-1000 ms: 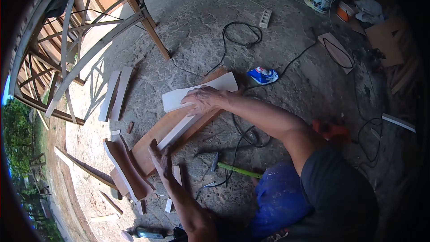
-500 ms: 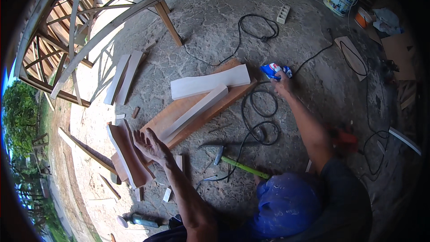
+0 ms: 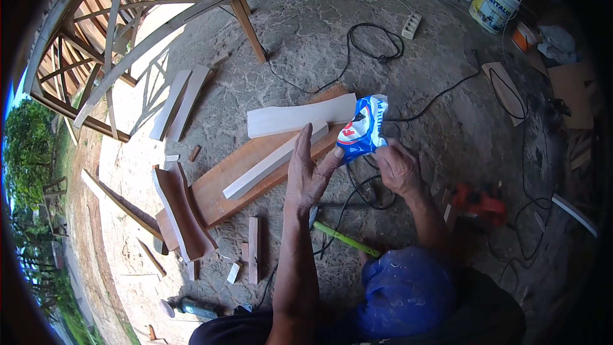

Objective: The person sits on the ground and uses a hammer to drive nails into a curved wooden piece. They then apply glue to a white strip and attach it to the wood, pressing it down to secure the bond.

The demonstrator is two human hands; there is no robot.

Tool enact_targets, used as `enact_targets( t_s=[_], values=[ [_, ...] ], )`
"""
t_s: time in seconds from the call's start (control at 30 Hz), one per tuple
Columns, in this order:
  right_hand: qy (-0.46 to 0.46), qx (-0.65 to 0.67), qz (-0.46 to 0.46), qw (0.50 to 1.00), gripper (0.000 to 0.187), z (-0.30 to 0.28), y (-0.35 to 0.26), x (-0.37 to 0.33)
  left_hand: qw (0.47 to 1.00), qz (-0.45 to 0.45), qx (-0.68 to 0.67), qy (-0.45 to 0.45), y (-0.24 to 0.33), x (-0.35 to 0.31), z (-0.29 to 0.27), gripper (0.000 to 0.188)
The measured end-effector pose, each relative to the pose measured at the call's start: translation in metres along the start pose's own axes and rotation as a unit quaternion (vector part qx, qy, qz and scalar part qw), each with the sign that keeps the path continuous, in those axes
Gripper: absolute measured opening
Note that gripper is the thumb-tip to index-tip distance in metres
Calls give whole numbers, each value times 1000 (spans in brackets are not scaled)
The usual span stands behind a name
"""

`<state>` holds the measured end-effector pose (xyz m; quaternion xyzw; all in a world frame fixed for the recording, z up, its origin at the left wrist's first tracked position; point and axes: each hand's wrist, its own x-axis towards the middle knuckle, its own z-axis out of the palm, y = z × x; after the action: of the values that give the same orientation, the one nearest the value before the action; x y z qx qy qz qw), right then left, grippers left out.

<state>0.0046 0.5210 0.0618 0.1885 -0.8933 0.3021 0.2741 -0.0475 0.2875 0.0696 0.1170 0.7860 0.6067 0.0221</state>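
Observation:
A blue and white soft plastic packet [image 3: 361,129] with a red patch is in front of me, above the boards. My right hand [image 3: 399,167] is closed on its lower right corner. My left hand [image 3: 308,172] is raised just left of it, fingers stretched upward, with the thumb at the packet's lower left corner; I cannot tell if it presses there. Below lie a pale shaped board [image 3: 294,118] and a narrow pale strip [image 3: 262,169], both on a wide brown plank [image 3: 211,195]. The left hand overlaps part of the strip.
A curved wooden piece [image 3: 180,214] lies at the plank's left end. A hammer with a green handle [image 3: 345,237], a black cable [image 3: 377,25] and a red power tool [image 3: 479,201] are on the floor. A wooden frame [image 3: 246,19] stands far left, buckets [image 3: 493,5] far right.
My right hand has brought the packet left and nearer, from the floor beyond the plank. My left hand has moved right, from the curved wooden piece to beside the packet.

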Motion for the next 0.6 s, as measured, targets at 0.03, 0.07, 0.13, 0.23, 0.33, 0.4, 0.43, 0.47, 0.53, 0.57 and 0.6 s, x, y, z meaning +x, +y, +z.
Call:
enact_targets(
  t_s=[0.03, 0.07, 0.13, 0.23, 0.33, 0.4, 0.43, 0.47, 0.53, 0.57, 0.6],
  values=[
    [-9, -19, -15, 1000, 12, 0, -17, 4, 998, -35, -4, -60, -4, 1, -1, 95],
    [6, -7, -34, 999, 13, 5, -29, 6, 982, -50, -138, -120, -15, 2, 0, 95],
    [10, 23, -58, 998, 14, 13, -38, 2, 955, -107, -202, -191, -13, -4, -2, 78],
    [-34, 64, -67, 995, 17, 27, -41, -12, 906, -148, -369, -146, -37, -19, -1, 54],
    [-48, 93, -57, 993, 22, 32, -40, -20, 884, -153, -435, -79, -42, -29, 6, 43],
    [18, 356, 133, 925, 24, 38, -48, -30, 898, -151, -411, -40, -35, -31, 13, 31],
    [53, 473, 224, 850, 26, 40, -48, -33, 908, -140, -393, -41, -28, -30, 17, 29],
    [61, 543, 195, 814, 44, 42, -38, -34, 917, -128, -375, -44, -22, -29, 21, 27],
    [24, 460, 245, 853, 50, 33, -48, -15, 934, -92, -341, -43, -22, -28, 20, 31],
    [7, 416, 269, 869, 52, 30, -52, -6, 936, -80, -339, -50, -24, -29, 20, 35],
    [-9, 345, 236, 908, 47, 28, -46, -5, 936, -69, -339, -63, -21, -29, 24, 39]
  ],
)
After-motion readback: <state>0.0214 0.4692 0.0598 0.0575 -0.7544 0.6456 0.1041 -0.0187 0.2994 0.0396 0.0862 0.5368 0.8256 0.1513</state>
